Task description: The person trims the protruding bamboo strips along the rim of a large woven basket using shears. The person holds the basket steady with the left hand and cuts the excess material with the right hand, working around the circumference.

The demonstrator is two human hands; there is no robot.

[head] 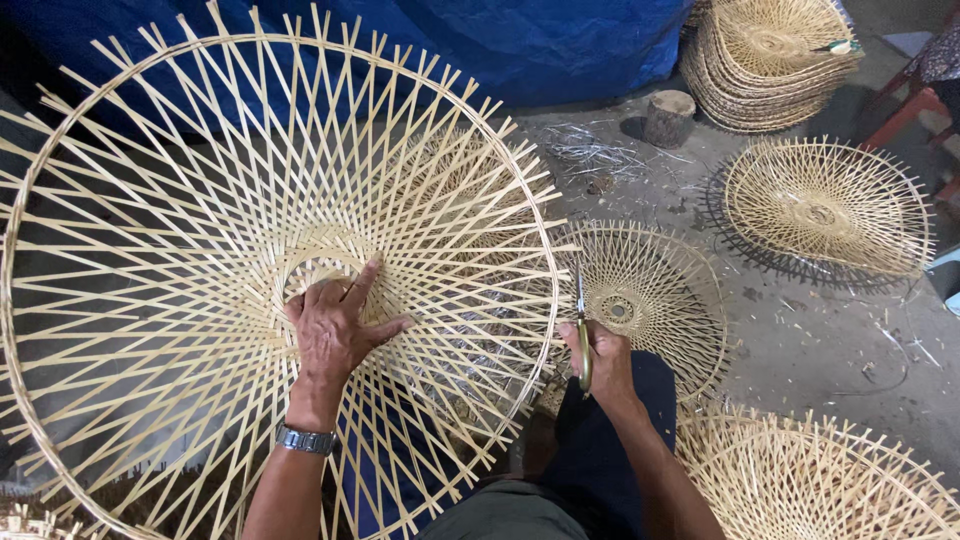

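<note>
A large round bamboo lattice frame, woven of thin pale strips with a hoop rim, stands tilted in front of me and fills the left half of the view. My left hand lies flat with spread fingers on its woven centre; a metal watch is on that wrist. My right hand is closed around a pair of scissors with yellow handles, blades pointing up just outside the frame's right rim, beside the protruding strip ends.
Several more woven bamboo frames lie on the concrete floor: one behind my right hand, one at right, one at bottom right, a stack at top right. A wooden stump, blue tarp, bamboo shavings.
</note>
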